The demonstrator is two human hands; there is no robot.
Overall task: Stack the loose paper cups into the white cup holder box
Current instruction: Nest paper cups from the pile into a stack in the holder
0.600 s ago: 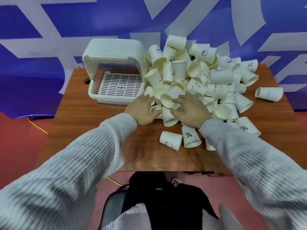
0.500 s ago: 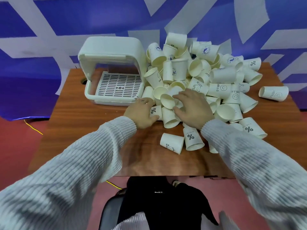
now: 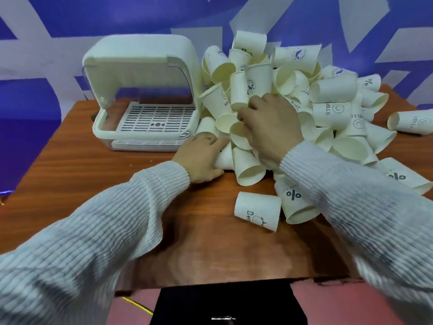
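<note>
A big heap of white paper cups [image 3: 323, 90] covers the right half of the wooden table [image 3: 98, 174]. The white cup holder box [image 3: 140, 66] stands at the back left with its lid up and its slotted tray [image 3: 154, 119] bare. My left hand [image 3: 199, 158] grips a cup lying on its side [image 3: 225, 158] at the heap's left edge. My right hand [image 3: 269, 125] reaches into the heap, its fingers curled on the rim of a cup [image 3: 239, 134]. One cup marked "Be" [image 3: 257, 213] lies alone in front.
A single cup [image 3: 410, 123] lies apart at the far right of the table. Bare table shows in front of and left of the box. A blue and white wall stands behind. A dark chair [image 3: 225, 303] sits below the near edge.
Both hands have pushed forward into the heap. My right hand moved up and left onto a cup's rim, and my left hand closed round a cup on its side.
</note>
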